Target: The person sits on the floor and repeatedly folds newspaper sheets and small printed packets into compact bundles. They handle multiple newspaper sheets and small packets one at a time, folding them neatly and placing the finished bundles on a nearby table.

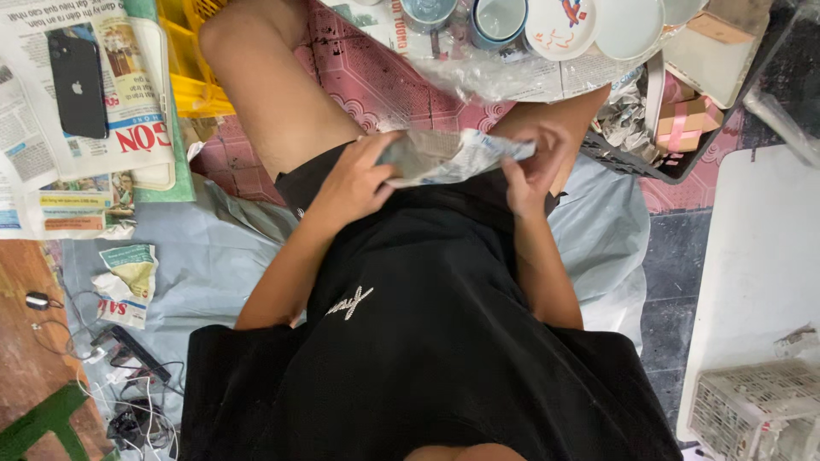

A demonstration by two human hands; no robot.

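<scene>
Holding a crumpled newspaper bundle (453, 156) over the lap, left hand (357, 179) gripping its 9 o'clock end, right hand (536, 162) pinching its 3 o'clock end, bowls (559, 26) at 12 o'clock, phone (77, 83) at 10 o'clock

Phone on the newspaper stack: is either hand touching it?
No: the black phone lies alone on the newspapers at upper left, while left hand and right hand both grip a newspaper-wrapped bundle.

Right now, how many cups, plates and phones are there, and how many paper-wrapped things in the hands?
Cups: 2
Plates: 3, the last cut off by the picture's edge
Black phone: 1
Newspaper-wrapped bundle, held by left hand and right hand: 1
Total: 7
</scene>
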